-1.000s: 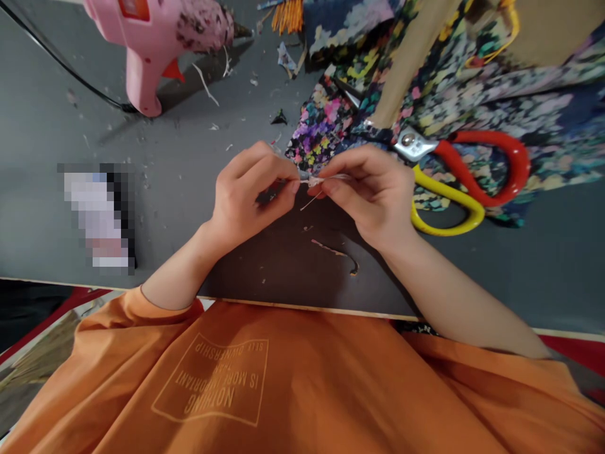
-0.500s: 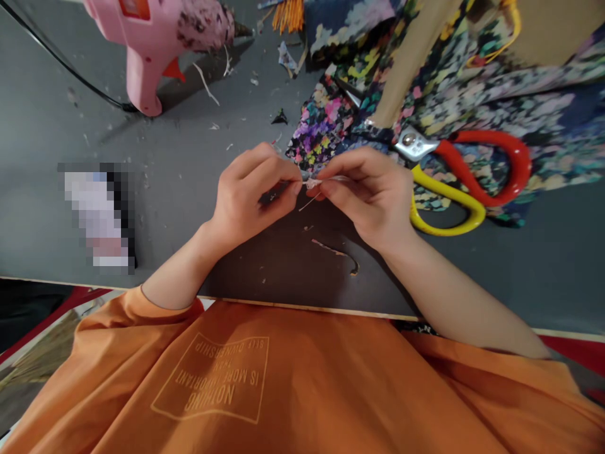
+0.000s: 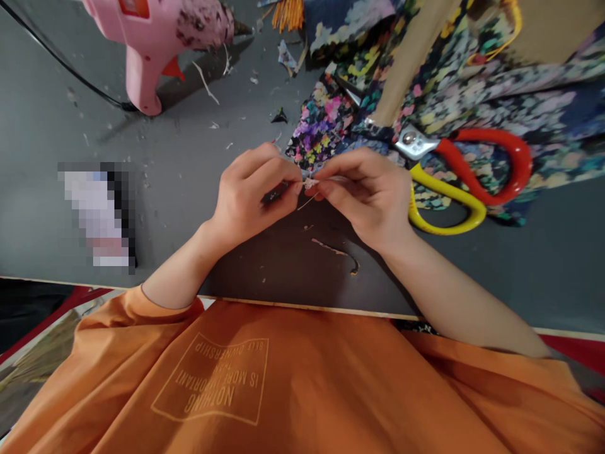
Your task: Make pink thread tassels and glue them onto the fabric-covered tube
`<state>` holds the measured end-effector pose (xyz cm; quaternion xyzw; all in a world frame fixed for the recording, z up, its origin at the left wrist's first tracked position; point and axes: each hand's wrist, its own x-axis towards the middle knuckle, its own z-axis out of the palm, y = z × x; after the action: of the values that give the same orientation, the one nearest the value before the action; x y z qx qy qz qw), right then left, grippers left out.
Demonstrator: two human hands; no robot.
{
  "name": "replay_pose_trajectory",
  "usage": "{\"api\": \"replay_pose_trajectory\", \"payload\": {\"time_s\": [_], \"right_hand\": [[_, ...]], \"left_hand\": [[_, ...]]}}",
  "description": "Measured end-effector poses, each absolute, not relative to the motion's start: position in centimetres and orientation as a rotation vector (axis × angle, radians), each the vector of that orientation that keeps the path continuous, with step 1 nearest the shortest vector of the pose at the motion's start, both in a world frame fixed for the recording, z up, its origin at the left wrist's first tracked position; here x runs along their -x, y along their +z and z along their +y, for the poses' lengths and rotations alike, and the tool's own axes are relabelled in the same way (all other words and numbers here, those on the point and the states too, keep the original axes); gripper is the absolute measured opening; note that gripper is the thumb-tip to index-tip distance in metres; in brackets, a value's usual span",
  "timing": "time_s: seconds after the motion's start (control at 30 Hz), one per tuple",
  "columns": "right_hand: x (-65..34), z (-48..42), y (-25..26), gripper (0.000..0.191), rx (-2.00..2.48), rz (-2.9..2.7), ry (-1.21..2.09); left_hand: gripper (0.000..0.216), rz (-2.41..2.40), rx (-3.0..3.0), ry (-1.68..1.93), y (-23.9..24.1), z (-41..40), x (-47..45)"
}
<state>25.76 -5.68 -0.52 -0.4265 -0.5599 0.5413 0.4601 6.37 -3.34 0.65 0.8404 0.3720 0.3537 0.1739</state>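
Between my fingertips, over the table, is a small tangled bit of whitish thread (image 3: 309, 183). My left hand (image 3: 258, 189) pinches its left end between thumb and forefinger. On the other side my right hand (image 3: 366, 195) is closed on its right part, and a thin loose strand hangs down from there. How far the thread runs inside the fingers is hidden. Just beyond the hands lies flower-patterned fabric (image 3: 321, 120). Scissors (image 3: 418, 144) with one red and one yellow handle rest on the fabric, right of my right hand.
A pink hot glue gun (image 3: 151, 47) lies at the upper left, its black cord (image 3: 61, 63) running off the edge. A pixelated object (image 3: 97, 214) is on the left. A curled scrap (image 3: 338, 252) lies near me, an orange tassel (image 3: 288, 16) at the top. Brown strips cross the fabric.
Both hands keep their pinch in nearly the same place. My right fingertips and the loose strand have shifted very slightly to the left.
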Motion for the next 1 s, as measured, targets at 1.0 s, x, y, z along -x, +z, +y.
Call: {"api": "replay_pose_trajectory", "payload": {"time_s": [1.0], "right_hand": [[-25.68,-5.74,-0.53,0.008,1.088,-1.413,1.310]], "left_hand": [[0.014,1.061,-2.284,0.909,0.27,-3.36,-6.21]]}}
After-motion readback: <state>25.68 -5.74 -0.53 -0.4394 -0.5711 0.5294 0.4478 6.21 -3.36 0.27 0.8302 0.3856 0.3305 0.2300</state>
